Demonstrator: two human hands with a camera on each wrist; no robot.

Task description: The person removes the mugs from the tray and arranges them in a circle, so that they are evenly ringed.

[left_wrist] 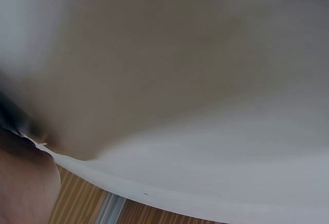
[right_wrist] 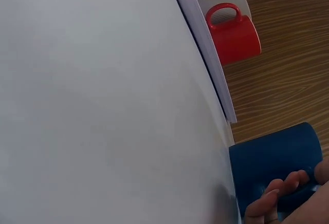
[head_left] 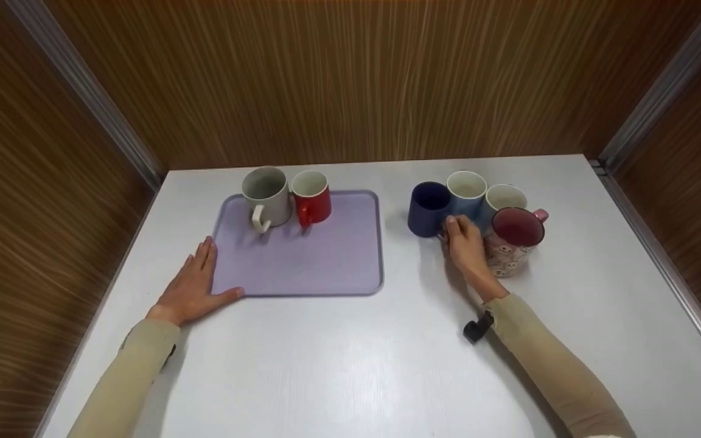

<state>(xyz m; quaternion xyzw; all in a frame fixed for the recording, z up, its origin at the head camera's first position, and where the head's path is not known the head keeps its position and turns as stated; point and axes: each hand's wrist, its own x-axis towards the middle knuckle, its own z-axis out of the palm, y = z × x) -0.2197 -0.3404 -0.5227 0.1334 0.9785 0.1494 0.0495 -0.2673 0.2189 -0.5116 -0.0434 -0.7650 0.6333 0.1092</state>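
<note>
At the lilac tray's (head_left: 308,267) near-left corner, my left hand (head_left: 191,289) touches the rim with straight, spread fingers. On the tray's back left stand a grey-white mug (head_left: 274,204) and a red mug (head_left: 319,207), handles toward me. To the right of the tray, my right hand (head_left: 467,246) grips the handle of a navy blue mug (head_left: 425,214), which stands upright. The right wrist view shows my fingers (right_wrist: 272,201) curled at that mug's handle; the red mug (right_wrist: 236,39) appears farther off. My left wrist view is mostly blurred.
Beside the navy mug are a light blue mug (head_left: 467,199) and another pale-rimmed mug (head_left: 499,208). A large pink patterned mug (head_left: 505,258) stands close to my right wrist. Wood-grain panels (head_left: 362,85) enclose the white table (head_left: 326,365) at the back and sides.
</note>
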